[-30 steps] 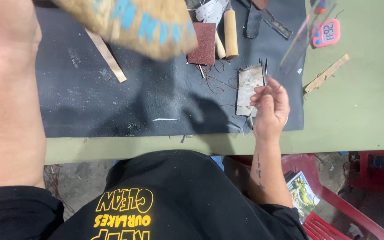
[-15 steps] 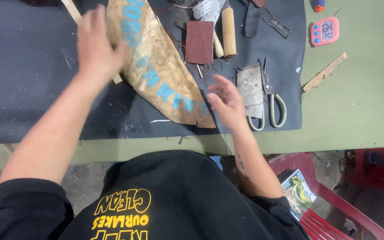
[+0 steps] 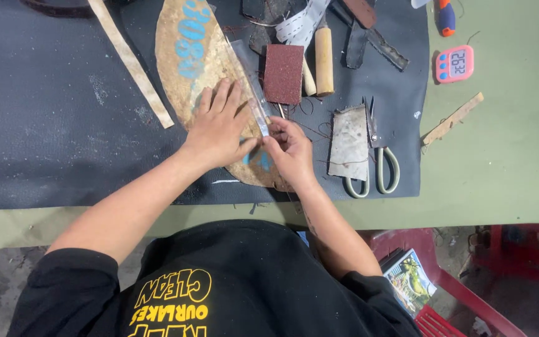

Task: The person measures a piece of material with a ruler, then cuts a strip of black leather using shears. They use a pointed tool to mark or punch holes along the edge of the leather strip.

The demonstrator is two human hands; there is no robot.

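Observation:
A tan, curved piece of leather-like board with blue printing (image 3: 188,56) lies on the dark mat (image 3: 51,125). A clear plastic ruler (image 3: 249,84) lies across it. My left hand (image 3: 219,128) presses flat on the board, fingers spread, thumb against the ruler's near end. My right hand (image 3: 291,150) is bunched at that same end, fingertips pinched by the ruler; whether it holds a small tool I cannot tell.
Right of my hands lie a grey metal plate (image 3: 349,142) and scissors (image 3: 378,159). A dark red sanding block (image 3: 283,73), a wooden handle (image 3: 324,56), a tan strip (image 3: 131,62) and scraps sit farther back. A pink timer (image 3: 454,63) rests on the green table (image 3: 506,137).
The board, held up in the air a second ago, now lies flat on the mat. My left hand came down onto it, and my right hand moved left to the ruler.

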